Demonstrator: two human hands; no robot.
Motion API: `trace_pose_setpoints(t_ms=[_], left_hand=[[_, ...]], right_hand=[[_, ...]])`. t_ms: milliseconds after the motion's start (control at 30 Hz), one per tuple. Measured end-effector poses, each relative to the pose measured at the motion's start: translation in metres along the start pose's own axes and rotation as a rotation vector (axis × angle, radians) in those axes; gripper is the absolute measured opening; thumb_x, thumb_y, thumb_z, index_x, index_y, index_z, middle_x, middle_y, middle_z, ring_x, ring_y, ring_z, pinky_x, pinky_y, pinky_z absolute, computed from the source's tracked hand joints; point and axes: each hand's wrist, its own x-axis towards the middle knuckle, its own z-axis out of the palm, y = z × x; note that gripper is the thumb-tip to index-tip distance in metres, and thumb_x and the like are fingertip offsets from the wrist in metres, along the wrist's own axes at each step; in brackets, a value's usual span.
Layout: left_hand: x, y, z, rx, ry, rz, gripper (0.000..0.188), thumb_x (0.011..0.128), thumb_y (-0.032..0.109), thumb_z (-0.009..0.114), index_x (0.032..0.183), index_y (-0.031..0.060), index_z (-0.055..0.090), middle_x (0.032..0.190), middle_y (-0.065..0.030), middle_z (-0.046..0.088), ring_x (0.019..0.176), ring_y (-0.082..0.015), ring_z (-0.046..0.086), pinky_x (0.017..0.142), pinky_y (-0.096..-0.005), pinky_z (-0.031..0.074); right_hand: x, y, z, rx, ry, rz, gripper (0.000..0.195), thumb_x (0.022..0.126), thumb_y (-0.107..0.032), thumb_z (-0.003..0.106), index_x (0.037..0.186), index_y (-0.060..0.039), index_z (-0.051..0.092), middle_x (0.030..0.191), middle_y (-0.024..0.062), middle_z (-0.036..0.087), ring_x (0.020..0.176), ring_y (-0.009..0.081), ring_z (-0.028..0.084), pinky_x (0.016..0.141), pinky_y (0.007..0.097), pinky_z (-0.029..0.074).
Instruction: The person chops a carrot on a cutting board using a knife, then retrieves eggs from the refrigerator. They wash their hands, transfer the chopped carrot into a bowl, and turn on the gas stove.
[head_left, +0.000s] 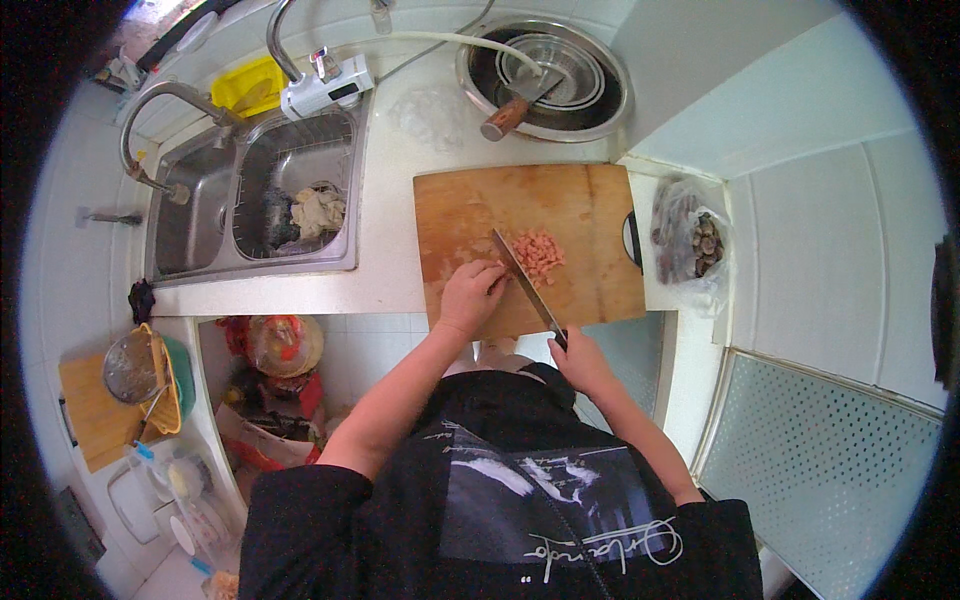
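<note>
A wooden cutting board (600, 217) lies on the counter in front of me and juts past its near edge. My right hand (586, 360) grips the dark handle of a kitchen knife (529, 288), whose blade slants across the board. Small diced pieces of pink meat, perhaps ham or sausage (537, 253), lie heaped against the blade's right side. On its left side, my left hand (471, 294) has its fingertips curled down, close to the blade, holding a bit of the same pink meat. Most of that bit is hidden under the fingers.
A double steel sink (352, 225) holding a pale cloth (319, 211) is at the left. Behind the board stands a metal basin (469, 82) with a colander (585, 64) and a wooden-handled cleaver (507, 118) on top. A plastic bag of dark mushrooms (707, 244) sits at the right.
</note>
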Motion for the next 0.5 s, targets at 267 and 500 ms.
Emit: trace_pose_setpoints(t_ms=[267, 500], left_hand=[[-0.001, -0.001, -0.001, -0.003, -0.015, -0.064, 0.012, 0.066, 0.01, 0.061, 0.076, 0.0059, 0.058, 0.078, -0.0082, 0.056, 0.072, -0.0267, 0.055, 0.062, -0.035, 0.046], [-0.002, 0.002, -0.004, -0.022, 0.003, -0.057, 0.014, 0.065, 0.01, 0.062, 0.078, 0.0063, 0.059, 0.081, -0.0073, 0.058, 0.076, -0.0265, 0.056, 0.066, -0.0339, 0.047]], right_hand=[[-0.01, -0.01, -0.002, -0.038, 0.008, -0.001, 0.03, 0.079, -0.025, 0.052, 0.085, 0.0031, 0.044, 0.071, 0.0251, 0.055, 0.068, 0.0411, 0.054, 0.06, 0.0471, 0.043], [-0.001, -0.004, 0.003, -0.063, -0.009, -0.017, 0.03, 0.079, -0.025, 0.05, 0.089, 0.0022, 0.042, 0.073, 0.0254, 0.056, 0.069, 0.0402, 0.056, 0.061, 0.0469, 0.044]])
